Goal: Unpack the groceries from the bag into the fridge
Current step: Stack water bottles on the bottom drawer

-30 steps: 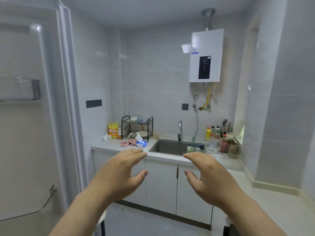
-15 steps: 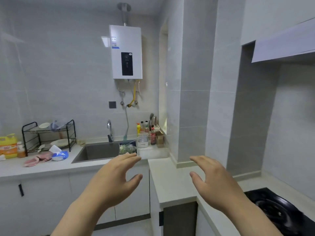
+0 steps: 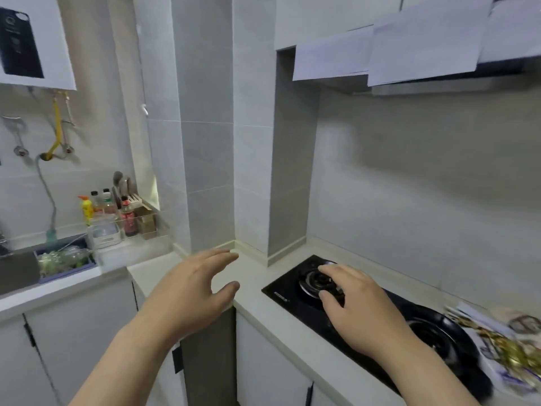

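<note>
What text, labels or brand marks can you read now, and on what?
No text is readable.
White brand mark on the black glass hob: too small.
Marks on the white heater's black panel: blurred.
Label on the red-labelled bottle: blurred.
Gold print on the white bag: blurred.

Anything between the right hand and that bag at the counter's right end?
Yes: a black pan on the stove sits between the right hand and the blurred bag, close beside the bag.
</note>
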The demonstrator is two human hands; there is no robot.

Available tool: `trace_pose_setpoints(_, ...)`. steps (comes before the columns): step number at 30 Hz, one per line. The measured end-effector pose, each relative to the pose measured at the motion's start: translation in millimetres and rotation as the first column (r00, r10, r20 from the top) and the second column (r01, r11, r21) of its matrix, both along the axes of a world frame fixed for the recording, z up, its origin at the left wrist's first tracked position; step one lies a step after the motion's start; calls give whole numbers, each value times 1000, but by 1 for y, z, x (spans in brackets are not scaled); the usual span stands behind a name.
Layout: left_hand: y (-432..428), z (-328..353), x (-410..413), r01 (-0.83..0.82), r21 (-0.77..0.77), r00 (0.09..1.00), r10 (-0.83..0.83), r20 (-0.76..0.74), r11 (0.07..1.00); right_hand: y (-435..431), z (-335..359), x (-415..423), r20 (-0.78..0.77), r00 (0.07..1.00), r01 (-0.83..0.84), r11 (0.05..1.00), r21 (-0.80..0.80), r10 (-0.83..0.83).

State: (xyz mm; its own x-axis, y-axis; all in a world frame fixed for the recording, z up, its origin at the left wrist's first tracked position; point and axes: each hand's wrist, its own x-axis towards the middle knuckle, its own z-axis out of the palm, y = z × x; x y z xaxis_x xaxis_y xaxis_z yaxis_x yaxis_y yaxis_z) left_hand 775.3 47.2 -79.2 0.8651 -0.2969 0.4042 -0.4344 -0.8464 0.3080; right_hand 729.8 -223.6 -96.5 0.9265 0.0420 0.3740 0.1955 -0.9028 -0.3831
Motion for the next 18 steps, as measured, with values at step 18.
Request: trace_pose_setpoints(18,-254,-25,-15,607,22,794,-605,-65,794,-204,-34,-177,-78,782,621,783,23,-618)
